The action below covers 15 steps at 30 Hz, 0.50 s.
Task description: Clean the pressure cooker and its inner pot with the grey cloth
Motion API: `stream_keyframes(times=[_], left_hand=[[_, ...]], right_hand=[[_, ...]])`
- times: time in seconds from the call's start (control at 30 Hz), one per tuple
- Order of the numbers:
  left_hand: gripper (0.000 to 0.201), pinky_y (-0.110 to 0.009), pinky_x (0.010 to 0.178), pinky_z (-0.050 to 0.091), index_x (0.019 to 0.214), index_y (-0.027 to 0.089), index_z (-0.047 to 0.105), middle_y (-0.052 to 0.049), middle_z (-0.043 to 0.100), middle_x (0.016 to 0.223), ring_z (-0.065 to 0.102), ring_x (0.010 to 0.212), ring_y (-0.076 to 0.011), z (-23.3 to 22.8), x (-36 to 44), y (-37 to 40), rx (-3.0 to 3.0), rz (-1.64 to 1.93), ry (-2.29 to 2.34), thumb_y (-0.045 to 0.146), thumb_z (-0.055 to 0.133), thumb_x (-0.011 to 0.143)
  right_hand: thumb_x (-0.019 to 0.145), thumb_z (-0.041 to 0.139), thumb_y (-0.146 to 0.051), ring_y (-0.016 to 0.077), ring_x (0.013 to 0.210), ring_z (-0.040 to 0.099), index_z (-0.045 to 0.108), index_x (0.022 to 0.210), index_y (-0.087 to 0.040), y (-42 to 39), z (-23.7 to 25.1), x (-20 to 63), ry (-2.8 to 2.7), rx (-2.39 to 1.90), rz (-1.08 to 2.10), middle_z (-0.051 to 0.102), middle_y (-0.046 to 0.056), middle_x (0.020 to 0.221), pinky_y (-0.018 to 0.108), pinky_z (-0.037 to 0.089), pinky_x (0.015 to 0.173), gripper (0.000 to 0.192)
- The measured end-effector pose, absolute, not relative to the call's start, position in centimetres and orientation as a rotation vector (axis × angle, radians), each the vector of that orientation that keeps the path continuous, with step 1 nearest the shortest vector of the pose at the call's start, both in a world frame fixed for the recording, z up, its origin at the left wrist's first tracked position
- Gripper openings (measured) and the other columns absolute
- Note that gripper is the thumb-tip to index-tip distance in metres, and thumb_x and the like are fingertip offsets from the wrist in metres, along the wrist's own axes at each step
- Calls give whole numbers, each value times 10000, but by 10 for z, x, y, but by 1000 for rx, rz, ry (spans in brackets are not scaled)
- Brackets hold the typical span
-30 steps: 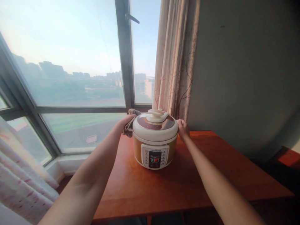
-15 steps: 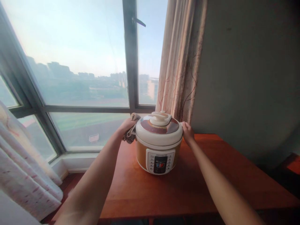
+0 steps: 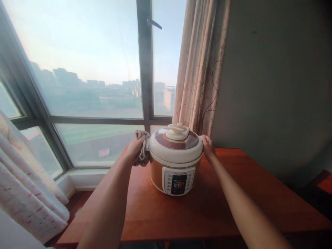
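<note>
A white and gold-brown electric pressure cooker (image 3: 176,159) stands upright on the reddish wooden table (image 3: 150,219), its lid on and its control panel facing me. My left hand (image 3: 135,147) is closed on a crumpled, patterned cloth (image 3: 142,155) at the cooker's left side, close to its side handle. At the opposite side, my right hand (image 3: 208,145) has its fingers closed round the cooker's right side handle, which they mostly hide.
Behind the table are a large window (image 3: 95,69) with grey frames and a patterned curtain (image 3: 199,69). Another curtain (image 3: 28,186) hangs at the left. A dark wall (image 3: 269,90) rises on the right.
My left hand has shifted left and slightly down with the cloth, from the lid's edge to beside the cooker. The cooker sits slightly nearer and turned a little. My right hand keeps its grip.
</note>
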<state>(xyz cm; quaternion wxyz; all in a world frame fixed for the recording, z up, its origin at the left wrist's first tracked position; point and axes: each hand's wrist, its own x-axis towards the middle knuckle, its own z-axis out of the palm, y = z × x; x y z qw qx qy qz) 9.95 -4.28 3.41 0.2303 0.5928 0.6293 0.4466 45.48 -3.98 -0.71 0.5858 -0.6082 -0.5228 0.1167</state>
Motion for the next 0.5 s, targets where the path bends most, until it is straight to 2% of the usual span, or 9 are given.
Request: stream_keyframes(times=[0.1,0.2,0.33,0.43,0.5], left_hand=[[389,-411,843,515,870,188,661,-148,745,932,688,1018,-361,27,104,-71,1664,1238,1878,491,417,868],[433,-421,784,505,851,207,669,-176,742,893,701,963,-396,20,117,-104,1743,1173,2134,530,385,899],[427,-389,669,489,921,224,664,-157,746,871,714,858,-364,-1,137,-148,1719,1209,2206,548,386,913],[442,-380,630,483,785,226,639,-120,722,767,697,751,-322,-23,148,-172,1628,1314,2069,551,371,917],[490,-370,627,504,742,227,635,-92,715,738,692,756,-303,-35,153,-179,1580,1361,1884,571,338,928]], right_hand=[[861,295,-660,252,805,607,603,762,-233,-39,-7,455,-1216,-1423,266,708,83,833,325,412,708,536],[869,295,-658,255,806,612,616,773,-229,-40,-7,455,-1216,-1426,266,709,84,828,327,414,706,545],[859,282,-682,254,816,617,625,797,-223,-41,-7,455,-1226,-1402,279,711,85,845,327,424,723,577],[847,280,-704,258,824,619,630,804,-222,-41,-7,455,-1234,-1389,291,714,88,854,329,431,732,597],[843,286,-709,261,822,616,632,799,-222,-40,-8,455,-1232,-1392,294,713,90,840,330,428,725,599]])
